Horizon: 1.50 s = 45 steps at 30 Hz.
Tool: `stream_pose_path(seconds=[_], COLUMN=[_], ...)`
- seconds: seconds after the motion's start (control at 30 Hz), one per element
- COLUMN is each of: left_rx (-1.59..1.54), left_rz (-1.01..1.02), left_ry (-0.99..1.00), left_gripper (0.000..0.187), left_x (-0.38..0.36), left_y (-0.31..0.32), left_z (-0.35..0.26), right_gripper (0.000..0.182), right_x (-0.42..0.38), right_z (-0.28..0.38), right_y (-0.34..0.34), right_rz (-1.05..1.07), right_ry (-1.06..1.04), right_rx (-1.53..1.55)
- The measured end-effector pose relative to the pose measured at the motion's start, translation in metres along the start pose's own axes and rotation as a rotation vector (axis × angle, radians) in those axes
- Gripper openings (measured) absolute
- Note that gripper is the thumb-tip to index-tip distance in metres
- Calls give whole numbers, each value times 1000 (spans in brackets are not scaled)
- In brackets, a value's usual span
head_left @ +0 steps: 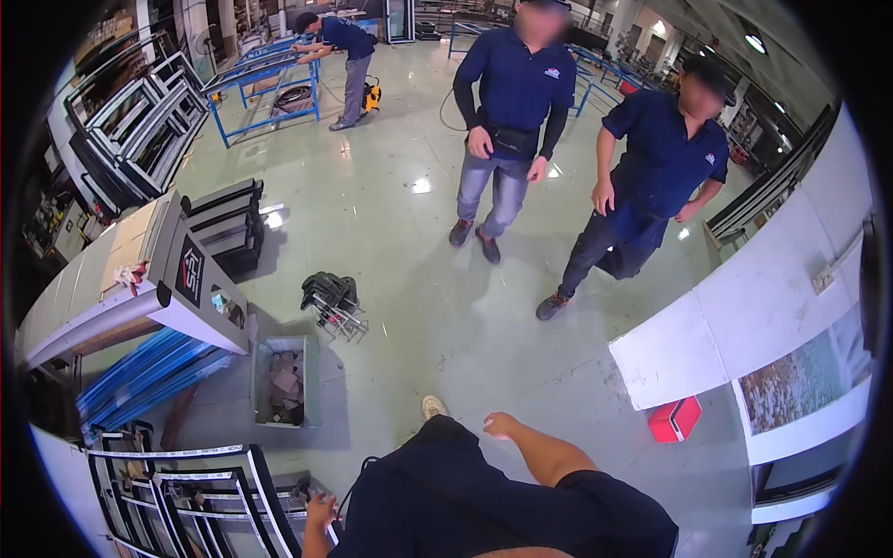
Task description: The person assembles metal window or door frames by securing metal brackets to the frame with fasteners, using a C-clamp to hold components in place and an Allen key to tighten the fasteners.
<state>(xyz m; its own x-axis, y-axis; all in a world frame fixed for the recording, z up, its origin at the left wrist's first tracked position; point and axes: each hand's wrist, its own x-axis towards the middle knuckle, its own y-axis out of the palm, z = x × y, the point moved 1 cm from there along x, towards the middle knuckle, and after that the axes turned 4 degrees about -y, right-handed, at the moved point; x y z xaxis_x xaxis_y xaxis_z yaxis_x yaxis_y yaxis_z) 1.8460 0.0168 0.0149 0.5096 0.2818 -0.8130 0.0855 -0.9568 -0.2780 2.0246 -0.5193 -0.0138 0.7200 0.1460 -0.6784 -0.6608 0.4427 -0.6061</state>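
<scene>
My left hand [321, 510] hangs low beside my dark shirt, next to black-edged frames [200, 454]; its fingers are loosely bent and apart, with nothing seen in them. In front of my body, over the green floor [409, 353], is my right hand [499, 426], its fingers slightly curled and holding nothing. My light shoe [433, 406] shows to its left. Left of the shoe stands a grey bin [312, 381] with brownish pieces inside. Beyond the bin, a pile of dark metal clamps [333, 302] lies on the floor.
Two people [521, 84] [665, 158] stand ahead; another person [344, 42] bends over a blue workbench [251, 70]. At left, a white-topped table [102, 279] stands above blue-wrapped bars [153, 377]. A red box [674, 419] sits by the white panel [735, 288] at right.
</scene>
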Motion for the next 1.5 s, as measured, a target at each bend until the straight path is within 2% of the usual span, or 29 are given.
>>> stream_pose_path(seconds=[0.13, 0.33, 0.47, 0.77, 0.87, 0.93, 0.97, 1.0, 1.1, 1.2, 1.27, 1.37, 1.47, 1.5], left_rx=[-32, 146, 218, 243, 319, 367, 325, 463, 539, 556, 571, 647, 495, 521], left_rz=[19, 39, 48, 65, 112, 170, 268, 145, 67, 32, 11, -21, -22, -48], left_ry=[34, 59, 67, 136, 216, 285, 345, 356, 368, 393, 413, 410, 472, 418], left_gripper=[55, 51, 49, 45, 44, 44, 44, 44, 45, 46, 46, 45, 46, 50], left_x=[18, 29, 35, 55, 83, 100, 94, 105, 112, 115, 112, 103, 107, 103], left_y=[0, 5, 3, 4, 4, 4, 6, 0, -3, -6, -9, -12, -10, -8], left_z=[10, 35, 46, 30, 25, 30, 44, 28, 10, 2, 1, 1, 13, 14], right_gripper=[45, 45, 45, 41, 42, 43, 43, 43, 41, 40, 45, 44, 43, 43], right_x=[-6, 4, 8, 7, -4, -12, -14, -20, -30, -29, -23, -25, -23, -22], right_z=[7, 15, 21, -8, -23, -19, -17, -17, -15, -19, -22, -17, -19, -20], right_y=[-9, -20, -23, 4, 3, 1, 0, -2, -1, 6, 9, 5, 4, 2], right_rz=[93, 51, 36, 56, -46, 12, 29, 23, -26, -33, 86, 99, 70, 73], right_ry=[20, 1, 9, 40, 44, 78, 101, 105, 46, 57, 100, 105, 91, 94], right_rx=[-100, -118, -24, -37, 58, 48, 26, 34, 10, 11, -12, -3, 33, 29])
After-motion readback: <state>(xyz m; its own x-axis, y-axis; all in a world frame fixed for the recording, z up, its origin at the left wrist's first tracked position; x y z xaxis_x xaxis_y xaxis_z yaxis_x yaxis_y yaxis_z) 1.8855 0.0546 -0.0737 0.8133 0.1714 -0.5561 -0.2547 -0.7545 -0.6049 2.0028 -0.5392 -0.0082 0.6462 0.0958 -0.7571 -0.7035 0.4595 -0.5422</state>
